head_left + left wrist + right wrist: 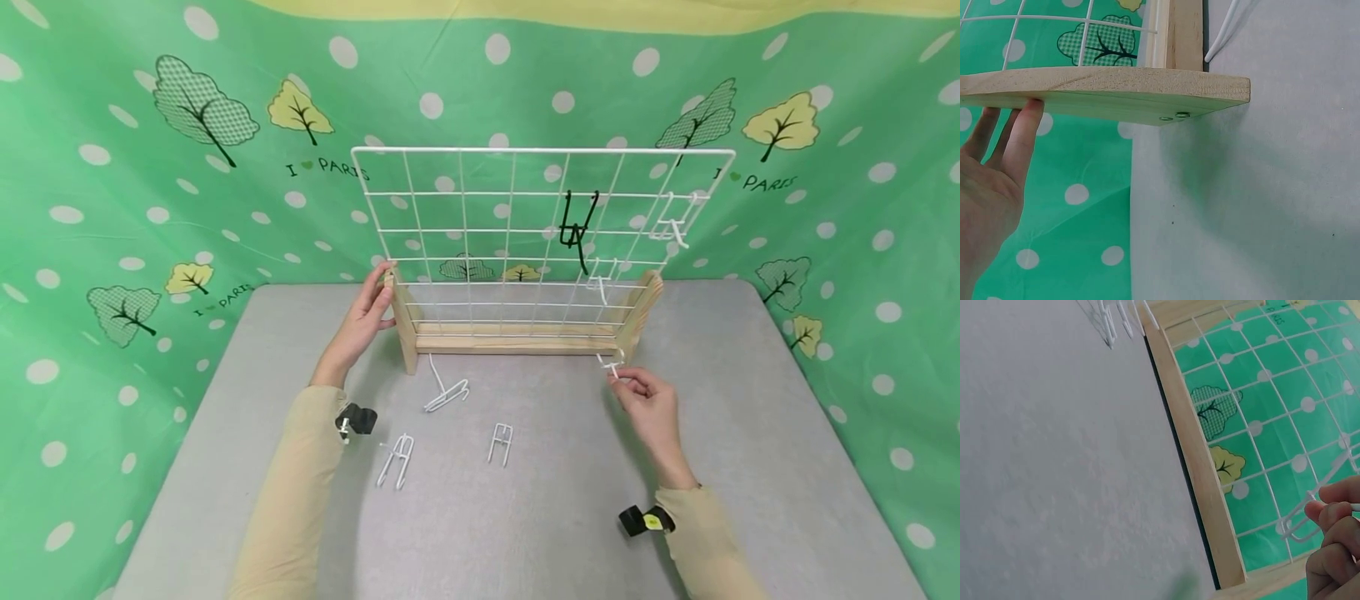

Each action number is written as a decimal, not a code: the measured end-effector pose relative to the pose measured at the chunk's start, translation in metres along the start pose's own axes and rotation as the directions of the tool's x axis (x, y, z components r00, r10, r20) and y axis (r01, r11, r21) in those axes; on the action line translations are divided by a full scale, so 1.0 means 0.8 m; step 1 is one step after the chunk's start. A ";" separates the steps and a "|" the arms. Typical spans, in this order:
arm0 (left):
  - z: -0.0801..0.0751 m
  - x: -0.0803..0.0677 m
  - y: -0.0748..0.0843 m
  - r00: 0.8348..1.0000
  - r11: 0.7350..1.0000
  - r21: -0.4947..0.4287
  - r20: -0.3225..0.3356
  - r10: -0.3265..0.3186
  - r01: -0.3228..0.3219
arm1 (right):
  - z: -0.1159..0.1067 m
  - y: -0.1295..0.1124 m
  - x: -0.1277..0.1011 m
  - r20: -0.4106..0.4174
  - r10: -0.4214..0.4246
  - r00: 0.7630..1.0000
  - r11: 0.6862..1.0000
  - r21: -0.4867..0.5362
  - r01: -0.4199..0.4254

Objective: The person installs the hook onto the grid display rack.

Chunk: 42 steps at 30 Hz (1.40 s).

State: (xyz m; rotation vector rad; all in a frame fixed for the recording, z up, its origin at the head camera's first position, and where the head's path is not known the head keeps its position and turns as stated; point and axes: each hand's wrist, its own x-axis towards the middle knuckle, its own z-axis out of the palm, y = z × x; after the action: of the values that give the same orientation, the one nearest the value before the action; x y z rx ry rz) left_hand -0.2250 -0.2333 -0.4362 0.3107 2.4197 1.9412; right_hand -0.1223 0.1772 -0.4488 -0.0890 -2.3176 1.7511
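Observation:
A white wire grid panel (486, 231) leans back in a wooden stand (517, 343). My left hand (360, 321) holds the stand's left side piece (1147, 87), fingertips against its outer face in the left wrist view. My right hand (651, 412) pinches a white wire hook (611, 365) in front of the stand's right end. In the right wrist view, that hook (1297, 532) shows before the lower grid. A black double hook (575, 233) hangs on the grid, with one white hook (670, 225) at upper right and another white hook (600, 286) lower down.
Three loose white hooks lie on the grey table (570, 517): one hook (447, 395) near the stand, another hook (396, 461) at left front, a smaller hook (501, 443) towards the middle. Behind hangs a green dotted cloth (495, 92).

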 end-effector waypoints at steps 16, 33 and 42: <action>0.002 0.001 -0.003 1.000 1.000 0.000 -0.013 0.020 -0.020 | 0.022 -0.017 -0.004 0.083 -0.062 0.995 0.998 -0.001 0.062; 0.001 0.002 -0.004 1.000 1.000 -0.015 -0.013 0.006 -0.006 | 0.047 -0.039 -0.006 0.117 -0.119 0.986 0.992 -0.031 0.123; 0.001 0.001 -0.003 1.000 1.000 -0.002 -0.008 0.005 -0.005 | 0.052 -0.046 -0.002 0.150 -0.129 0.980 0.992 0.015 0.128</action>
State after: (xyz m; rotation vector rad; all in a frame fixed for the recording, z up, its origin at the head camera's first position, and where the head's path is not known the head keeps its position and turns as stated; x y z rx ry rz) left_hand -0.2261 -0.2329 -0.4386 0.3102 2.4242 1.9504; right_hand -0.1263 0.1278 -0.4248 0.1971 -2.3631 1.7552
